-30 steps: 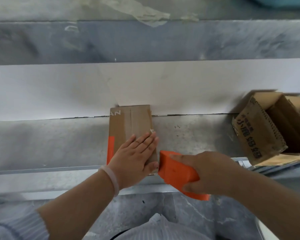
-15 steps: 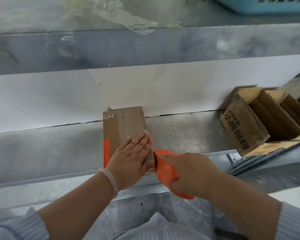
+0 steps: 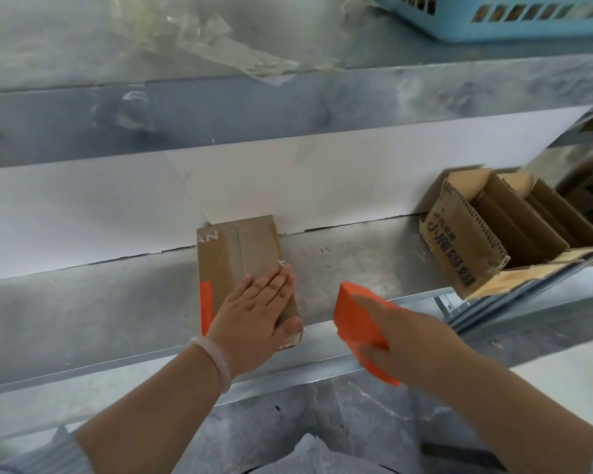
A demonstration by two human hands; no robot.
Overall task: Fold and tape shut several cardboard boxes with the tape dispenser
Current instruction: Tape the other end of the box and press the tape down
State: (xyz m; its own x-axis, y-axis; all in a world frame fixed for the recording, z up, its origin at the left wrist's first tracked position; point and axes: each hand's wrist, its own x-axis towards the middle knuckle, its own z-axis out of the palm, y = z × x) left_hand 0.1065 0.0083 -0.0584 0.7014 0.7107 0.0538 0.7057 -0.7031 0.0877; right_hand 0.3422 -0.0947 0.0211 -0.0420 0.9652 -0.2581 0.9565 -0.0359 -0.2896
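A small brown cardboard box point(image 3: 237, 254) with an orange stripe lies flat on the grey metal shelf point(image 3: 83, 319), a strip of clear tape running down its top. My left hand point(image 3: 257, 313) presses flat on the near end of the box, fingers straight. My right hand point(image 3: 404, 343) grips the orange tape dispenser point(image 3: 356, 319) a short way to the right of the box, apart from it, above the shelf's front edge.
A larger cardboard box point(image 3: 459, 244) holding upright flat cardboard pieces stands at the right end of the shelf. White paper point(image 3: 83, 213) lines the shelf's back. Crumpled clear tape point(image 3: 237, 53) and a blue plastic basket point(image 3: 514, 18) sit on the upper shelf.
My right hand has pulled the orange dispenser away from the box's near right corner to the right. My left hand stays pressed on the box.
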